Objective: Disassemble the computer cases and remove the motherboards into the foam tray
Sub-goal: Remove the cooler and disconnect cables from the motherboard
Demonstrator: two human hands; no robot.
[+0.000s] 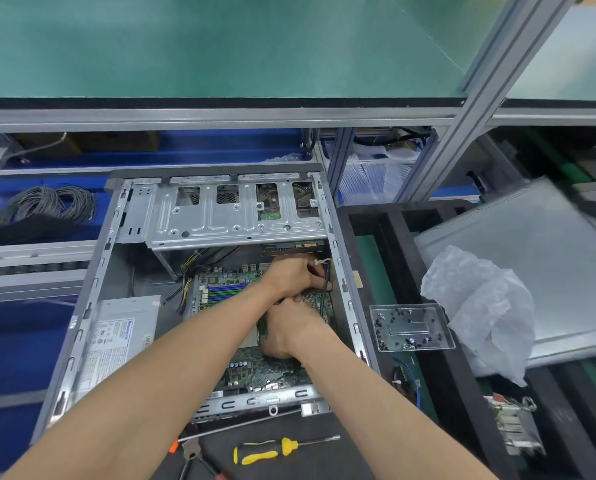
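An open grey computer case [92, 289] lies flat in front of me, its green motherboard [265, 370] still inside. My left hand [291, 275] reaches to the board's far right corner and grips a black cable [325, 292] next to the case's right wall. Just below it, my right hand [286, 332] rests on the board with fingers curled down; what they hold is hidden. The black foam tray [345, 220] stands right of the case, with green boards in its slots.
A silver drive cage [234, 216] spans the case's far end and a power supply [120, 334] sits at its left. In front lie a yellow screwdriver [265, 452], pliers [191, 452] and a long driver [241, 424]. A clear screw tray [411, 327], crumpled plastic [480, 306] and a grey panel [539, 251] rest on the foam tray.
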